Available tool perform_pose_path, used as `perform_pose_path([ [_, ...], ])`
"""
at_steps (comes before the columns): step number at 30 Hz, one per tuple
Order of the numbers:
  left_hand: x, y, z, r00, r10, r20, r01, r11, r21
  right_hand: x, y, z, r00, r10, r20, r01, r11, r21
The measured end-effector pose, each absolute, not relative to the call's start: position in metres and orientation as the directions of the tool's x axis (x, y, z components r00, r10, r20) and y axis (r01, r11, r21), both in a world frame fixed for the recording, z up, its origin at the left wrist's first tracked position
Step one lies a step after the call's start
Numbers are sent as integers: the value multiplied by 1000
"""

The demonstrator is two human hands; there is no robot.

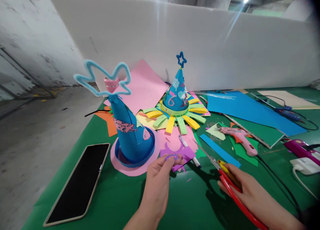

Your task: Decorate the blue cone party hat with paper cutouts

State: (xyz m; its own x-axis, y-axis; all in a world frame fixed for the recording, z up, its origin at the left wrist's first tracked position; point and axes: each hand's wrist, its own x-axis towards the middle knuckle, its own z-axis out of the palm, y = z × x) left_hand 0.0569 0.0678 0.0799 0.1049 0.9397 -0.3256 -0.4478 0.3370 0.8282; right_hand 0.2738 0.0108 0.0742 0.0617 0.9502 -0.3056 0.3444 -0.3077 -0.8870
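My left hand point(161, 178) pinches purple paper point(188, 152) that has a darker outline drawn near my fingertips; whether this is one piece or two overlapping ones I cannot tell. In my right hand point(250, 190) are scissors point(226, 180) with red and yellow on the handles, their blades pointing up and left, apart from the paper. Just left of my left hand stands a blue paper cone hat point(130, 136) on a pink brim, topped by a light-blue pipe-cleaner shape point(120, 67). A white marker point(196, 161) lies behind the purple paper.
A phone point(80, 183) lies at the left table edge. Behind stands another blue cone hat point(176, 97) with yellow and green strips. To the right are a pink glue gun point(240, 140) with a cord, blue sheets point(250, 112) and a white plug point(301, 166). A white panel point(200, 40) closes the back.
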Motion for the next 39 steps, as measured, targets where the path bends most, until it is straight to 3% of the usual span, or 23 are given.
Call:
perform_pose_path([
  [8,58,65,75,142,952,-271,-375,305,875,278,8,76,125,944,-306,446,-329,-832],
  [14,59,63,74,185,951,-247,-337,298,893,266,5,69,115,946,-303,177,-319,-931],
  [20,60,62,78,265,924,-275,-328,354,876,232,17,72,50,951,-306,-74,-302,-950],
  [27,62,61,77,357,887,-294,-290,404,868,236,21,70,102,962,-253,-33,-251,-967],
  [34,63,58,71,408,878,-249,-92,311,946,220,27,77,137,973,-185,-90,-174,-981],
  [39,65,56,68,485,847,-219,-69,286,956,202,39,82,169,974,-150,-103,-134,-986],
])
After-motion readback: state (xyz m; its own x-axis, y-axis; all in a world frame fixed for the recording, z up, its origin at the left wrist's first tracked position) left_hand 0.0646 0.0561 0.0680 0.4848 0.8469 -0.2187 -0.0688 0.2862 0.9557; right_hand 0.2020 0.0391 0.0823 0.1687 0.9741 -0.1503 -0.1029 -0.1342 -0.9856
